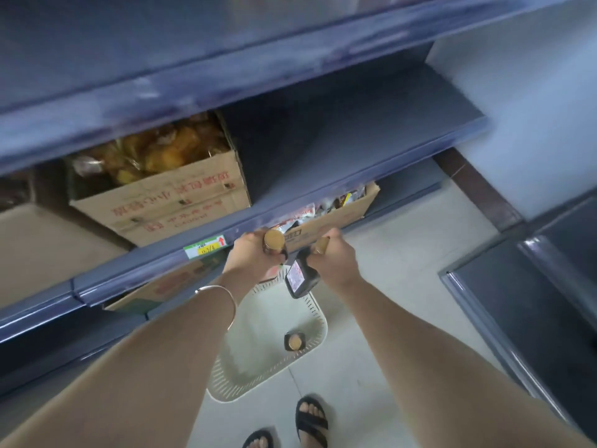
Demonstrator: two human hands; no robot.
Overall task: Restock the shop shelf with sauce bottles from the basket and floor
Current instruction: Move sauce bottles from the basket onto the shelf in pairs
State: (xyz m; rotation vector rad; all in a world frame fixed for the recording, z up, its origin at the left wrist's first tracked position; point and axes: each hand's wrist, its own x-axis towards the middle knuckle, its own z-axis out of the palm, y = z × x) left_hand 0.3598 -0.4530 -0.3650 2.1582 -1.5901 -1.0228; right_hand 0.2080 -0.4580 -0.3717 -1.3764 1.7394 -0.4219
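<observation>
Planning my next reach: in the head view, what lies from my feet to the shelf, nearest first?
Sandalled feet → white basket → lone bottle in the basket → left hand with gold-capped bottle and right hand with dark bottle → shelf edge → cardboard box.

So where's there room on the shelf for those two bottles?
The middle shelf is bare from the cardboard box of yellow snack bags across to its right end by the wall. Left of that box, another box fills it. Underneath, a box of packets crowds things.
</observation>
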